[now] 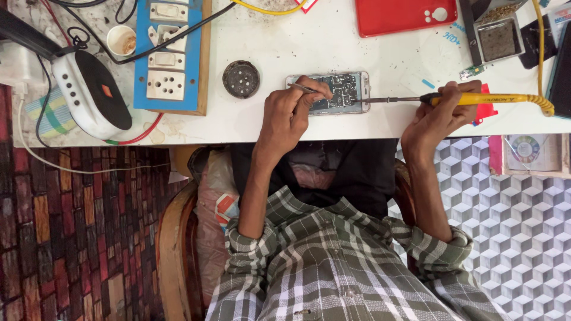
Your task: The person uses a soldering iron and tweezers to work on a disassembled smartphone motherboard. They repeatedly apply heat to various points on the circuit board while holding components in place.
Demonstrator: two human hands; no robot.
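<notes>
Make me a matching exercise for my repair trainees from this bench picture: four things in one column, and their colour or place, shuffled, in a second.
Things:
1. soldering iron
2. opened phone
3. phone case
4. switchboard

Descriptions:
A. red, at the far edge of the white table
B. blue face in a wooden frame
C. yellow handle, held in one hand
D. circuit board exposed, under the other hand with tweezers

Pairs: 1-C, 2-D, 3-A, 4-B

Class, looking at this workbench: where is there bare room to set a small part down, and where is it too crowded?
Bare patches: between the round black disc and the red phone case, above the opened phone; also between phone and metal tray. Crowded: the left end around the blue socket board.
</notes>
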